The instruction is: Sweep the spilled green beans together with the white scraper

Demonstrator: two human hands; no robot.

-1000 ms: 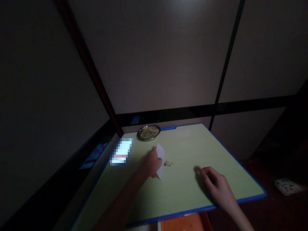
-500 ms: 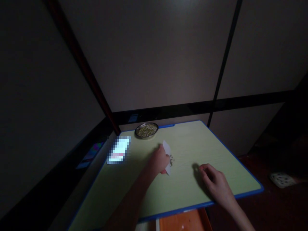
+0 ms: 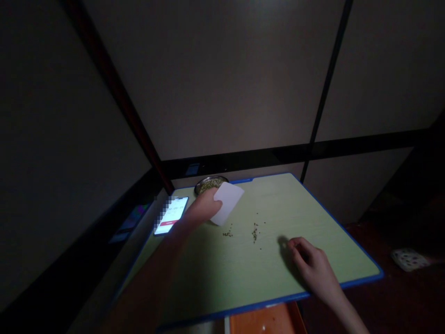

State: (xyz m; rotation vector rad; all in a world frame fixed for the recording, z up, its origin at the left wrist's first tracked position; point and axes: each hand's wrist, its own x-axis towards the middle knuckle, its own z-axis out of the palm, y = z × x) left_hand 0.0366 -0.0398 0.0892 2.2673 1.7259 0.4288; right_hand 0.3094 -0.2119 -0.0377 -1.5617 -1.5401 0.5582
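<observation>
My left hand grips a white piece of paper, tilted over the far left part of the table. Just behind the hand stands a round metal dish of small greenish grains, partly covered by hand and paper. Small dark seeds lie in a loose line near the table's middle. A smaller cluster of seeds is to their left, nearer the paper. On the right, my right hand is at the near part of the table, thumb and fingers pinched together; whatever may be between the fingertips is too small to name.
A lit phone lies at the table's left edge. The pale green table has a blue rim and stands against wall panels. Below its front edge an orange tray shows. A patterned slipper is on the floor at right.
My left hand has moved away and to the left with the paper, towards the dish. The seeds by the paper now show as two separate groups. My right hand stays in place.
</observation>
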